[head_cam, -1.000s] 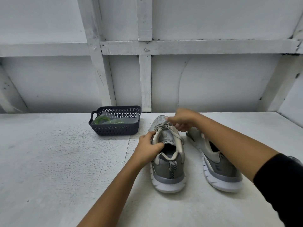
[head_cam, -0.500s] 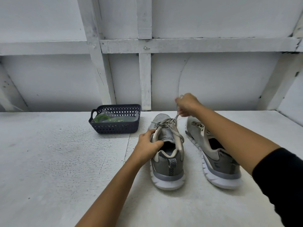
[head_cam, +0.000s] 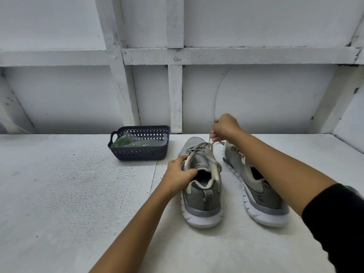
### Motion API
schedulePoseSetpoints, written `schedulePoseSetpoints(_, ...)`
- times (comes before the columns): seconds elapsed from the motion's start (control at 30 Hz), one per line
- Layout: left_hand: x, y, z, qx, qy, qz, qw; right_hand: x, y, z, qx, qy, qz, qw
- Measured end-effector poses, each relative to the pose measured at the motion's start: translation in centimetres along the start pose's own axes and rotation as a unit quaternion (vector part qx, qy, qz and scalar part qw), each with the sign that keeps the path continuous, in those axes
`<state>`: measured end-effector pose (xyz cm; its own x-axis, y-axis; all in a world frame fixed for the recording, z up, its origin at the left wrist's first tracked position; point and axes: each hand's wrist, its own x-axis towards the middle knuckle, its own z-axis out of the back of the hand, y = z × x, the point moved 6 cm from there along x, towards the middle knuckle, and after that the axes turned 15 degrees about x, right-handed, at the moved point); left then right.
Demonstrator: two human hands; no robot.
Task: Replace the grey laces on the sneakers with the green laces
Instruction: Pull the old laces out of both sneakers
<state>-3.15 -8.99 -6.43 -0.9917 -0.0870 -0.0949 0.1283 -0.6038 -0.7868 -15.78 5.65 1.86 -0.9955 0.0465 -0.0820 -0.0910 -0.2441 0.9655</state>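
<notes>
Grey lace (head_cam: pixel 214 162): pinching one strand in the curled fingers (head_cam: pixel 214 135) of the right hand (head_cam: pixel 224 127), raised above the toe of the left-side sneaker (head_cam: pixel 202 196), forearm stretching over the other sneaker (head_cam: pixel 262 196). Gripping the left-side sneaker's tongue and collar edge with the curled left hand (head_cam: pixel 177 174), steadying it upright on the table (head_cam: pixel 59 194). Leaving the green laces (head_cam: pixel 123 142) lying in the dark basket (head_cam: pixel 137 154) further back on the left.

Dark perforated basket (head_cam: pixel 137 154) sat on white textured tabletop (head_cam: pixel 59 194), toward the back, near white wall (head_cam: pixel 266 99) w/ painted wooden framing (head_cam: pixel 236 56).
</notes>
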Motion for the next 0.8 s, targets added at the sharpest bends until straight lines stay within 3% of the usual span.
schedulePoseSetpoints(0.13,-0.1,-0.1,0.2,0.012,-0.002,-0.003,1.0,-0.2,0.7,1.4,0.11,-0.025,-0.001,0.994)
schedulePoseSetpoints(0.33,0.3,-1.1,1.7,0.132,0.034,-0.042,0.99,-5.6,-1.3,-0.1,-0.057,0.056,0.025,0.996)
schedulePoseSetpoints(0.47,1.3,-2.2,2.4,0.115,0.034,-0.049,0.992,-8.3,-1.8,-0.9,-0.176,0.052,0.087,0.979)
schedulePoseSetpoints(0.8,4.7,-2.9,2.9,0.24,-0.064,-0.097,0.964,-9.3,-4.1,-1.5,-0.133,0.032,0.109,0.985)
